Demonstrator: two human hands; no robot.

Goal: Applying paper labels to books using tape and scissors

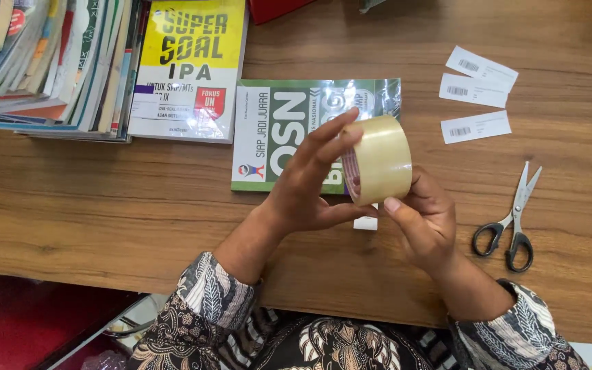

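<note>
Two hands: left hand and right hand both grip the tape roll, fingers closed round it, above the green book on the tabletop
step: looks like hunting the tape's end; next needs a nail under it
scissors: right, untouched

From my remote seat this looks like a school library or a bookshop back office, somewhere books get processed. The wooden worktop carries a leaning stack of paperbacks at the far left, a yellow study book beside it and a green plastic-wrapped study book in the middle. Three white barcode labels lie at the right, with black-handled scissors near them. A roll of clear packing tape is held up over the green book. A red floor shows below the worktop's near edge.
</note>
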